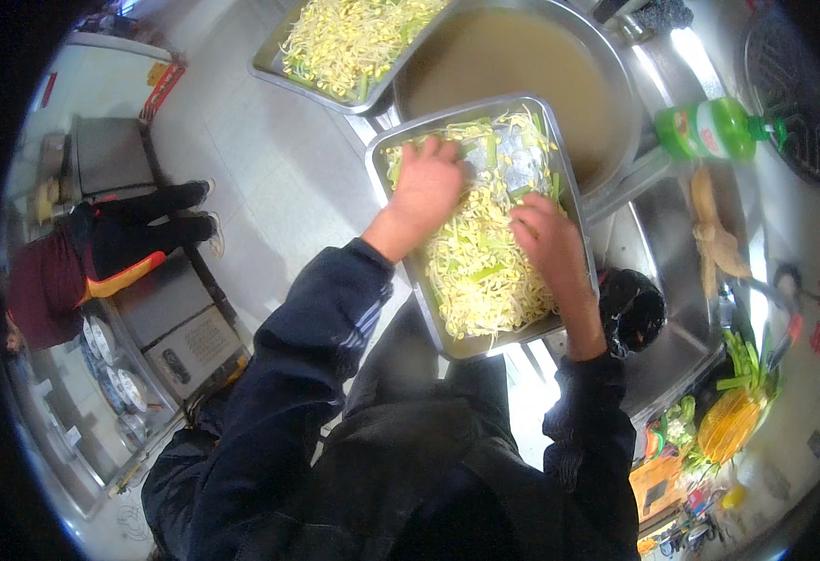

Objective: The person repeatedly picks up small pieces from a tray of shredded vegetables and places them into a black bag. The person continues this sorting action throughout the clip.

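Note:
A rectangular metal tray [480, 342] holds yellow bean sprouts [476, 280] mixed with green stalk pieces. My left hand [431, 179] reaches into the tray's upper left, its fingertips among the sprouts. On the tray's right side my right hand [546, 235] has its curled fingers at the sprouts. Bare metal shows between and above my hands. Whether either hand grips any sprouts is hard to tell. A second metal tray [311, 95] with sprouts and green pieces is at the top, beside a large round metal basin [623, 84] of cloudy brown liquid.
Right of the basin lies a green plastic bottle [707, 130]. A metal sink [669, 350] with a tan cloth [714, 231] over its edge and a dark round object [630, 312] are at the right. Vegetables and a cutting board [655, 484] sit lower right. Another person [52, 280] stands at the far left.

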Demonstrator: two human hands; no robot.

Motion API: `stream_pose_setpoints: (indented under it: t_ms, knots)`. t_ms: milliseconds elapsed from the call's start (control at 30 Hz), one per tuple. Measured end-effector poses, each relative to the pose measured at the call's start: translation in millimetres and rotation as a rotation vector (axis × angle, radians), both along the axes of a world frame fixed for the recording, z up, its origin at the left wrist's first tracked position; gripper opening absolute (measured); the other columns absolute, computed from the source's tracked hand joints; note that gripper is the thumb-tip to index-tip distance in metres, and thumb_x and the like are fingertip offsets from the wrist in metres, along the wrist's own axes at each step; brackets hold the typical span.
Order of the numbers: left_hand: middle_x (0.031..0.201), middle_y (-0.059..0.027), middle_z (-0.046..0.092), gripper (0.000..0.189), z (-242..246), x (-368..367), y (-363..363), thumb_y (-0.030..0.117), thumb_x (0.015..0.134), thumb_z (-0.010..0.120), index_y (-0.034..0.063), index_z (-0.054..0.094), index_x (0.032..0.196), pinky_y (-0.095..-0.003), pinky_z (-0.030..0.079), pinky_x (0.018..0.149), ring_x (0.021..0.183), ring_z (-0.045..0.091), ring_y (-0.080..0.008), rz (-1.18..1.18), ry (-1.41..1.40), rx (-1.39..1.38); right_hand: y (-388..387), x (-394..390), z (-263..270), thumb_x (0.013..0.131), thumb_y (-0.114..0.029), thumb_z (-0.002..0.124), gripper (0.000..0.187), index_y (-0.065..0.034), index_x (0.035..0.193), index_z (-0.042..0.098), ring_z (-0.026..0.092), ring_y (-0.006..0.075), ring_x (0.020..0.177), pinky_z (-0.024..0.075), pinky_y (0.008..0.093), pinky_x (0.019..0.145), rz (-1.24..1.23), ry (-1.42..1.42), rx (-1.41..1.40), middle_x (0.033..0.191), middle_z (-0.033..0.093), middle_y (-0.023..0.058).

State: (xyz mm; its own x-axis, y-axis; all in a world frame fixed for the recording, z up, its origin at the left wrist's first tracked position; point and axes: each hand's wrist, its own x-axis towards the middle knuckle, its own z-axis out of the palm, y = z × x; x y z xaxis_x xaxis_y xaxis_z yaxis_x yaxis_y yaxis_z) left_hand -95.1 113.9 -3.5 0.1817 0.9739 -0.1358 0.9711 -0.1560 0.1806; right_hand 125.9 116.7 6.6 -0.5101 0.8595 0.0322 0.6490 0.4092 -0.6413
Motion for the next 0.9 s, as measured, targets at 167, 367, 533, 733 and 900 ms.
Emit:
stream_pose_setpoints:
  t_ms: [167,367,533,733,900]
  knots:
    - [0.139,-0.0085,0.051,0.044,5,9,-11,0.016,0.08,0.065,0.016,0.063,0.124,-0.0559,0.036,0.104,0.132,0.042,-0.0329,-0.055,-0.012,0.153,35,-4,-7,0.083,-0.005,0.062,0.019,-0.0072,0.1,0.069,0.066,0.0307,0.091,0.0546,0.0375,0.079,0.068,-0.031,0.047,0.1,0.067,0.0123]
    - [0.142,-0.008,0.05,0.051,-6,16,-48,0.017,0.077,0.069,0.0146,0.061,0.127,-0.0584,0.025,0.114,0.142,0.031,-0.0324,-0.237,-0.091,0.001,42,0,-26,0.082,-0.002,0.065,0.021,-0.005,0.102,0.07,0.064,0.0337,0.094,0.0525,0.0393,0.078,-0.03,0.002,0.341,0.105,0.066,0.0144]
    - [0.139,-0.0088,0.052,0.044,14,6,-60,0.016,0.075,0.071,0.0125,0.066,0.118,-0.0576,0.025,0.113,0.14,0.034,-0.0338,-0.081,-0.12,0.022,36,5,-26,0.081,-0.007,0.068,0.016,-0.005,0.098,0.069,0.064,0.0348,0.087,0.0519,0.0411,0.075,0.058,-0.117,0.063,0.095,0.064,0.0149]
    - [0.133,-0.0106,0.055,0.033,24,2,-51,0.015,0.077,0.067,0.0097,0.068,0.109,-0.0577,0.029,0.11,0.134,0.04,-0.0342,0.038,-0.063,0.123,38,-8,-31,0.081,-0.008,0.068,0.019,-0.006,0.099,0.068,0.063,0.0347,0.084,0.0515,0.0419,0.072,0.009,-0.225,0.067,0.094,0.062,0.0136]
    - [0.126,-0.0102,0.06,0.03,12,14,-39,0.012,0.078,0.065,0.0097,0.069,0.108,-0.0542,0.033,0.108,0.131,0.045,-0.0321,-0.246,-0.317,0.203,30,-8,-18,0.079,-0.009,0.07,0.026,-0.0084,0.104,0.066,0.063,0.0326,0.089,0.0529,0.0418,0.075,0.135,-0.041,0.036,0.099,0.062,0.0108]
